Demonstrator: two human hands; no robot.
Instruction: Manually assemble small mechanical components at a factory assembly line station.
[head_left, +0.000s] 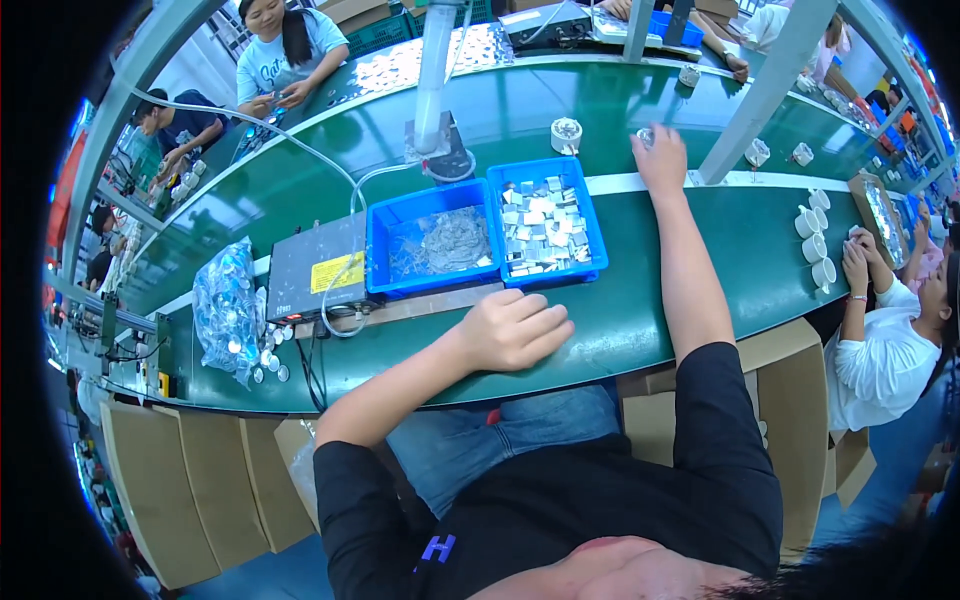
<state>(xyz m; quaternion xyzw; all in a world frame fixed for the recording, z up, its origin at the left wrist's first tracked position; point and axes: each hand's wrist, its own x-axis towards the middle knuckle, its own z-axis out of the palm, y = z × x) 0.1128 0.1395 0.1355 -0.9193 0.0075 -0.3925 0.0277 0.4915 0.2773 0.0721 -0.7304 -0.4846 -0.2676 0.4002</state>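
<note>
My right hand reaches out over the green conveyor belt, fingers closed round a small round whitish part. Much of that part is covered by the fingers. Close to the table's near edge, my left hand is curled into a loose fist, and whatever its fingers may hold is hidden. Just beyond it stands a blue bin with many small silvery square pieces. Beside that, a second blue bin holds a heap of grey scraps. A round white part sits on the belt left of my right hand.
A black box-shaped device with a yellow label and cables stands left of the bins. Farther left lies a clear plastic bag of round pieces. White cups and a co-worker are at right. A metal post rises beside my right hand.
</note>
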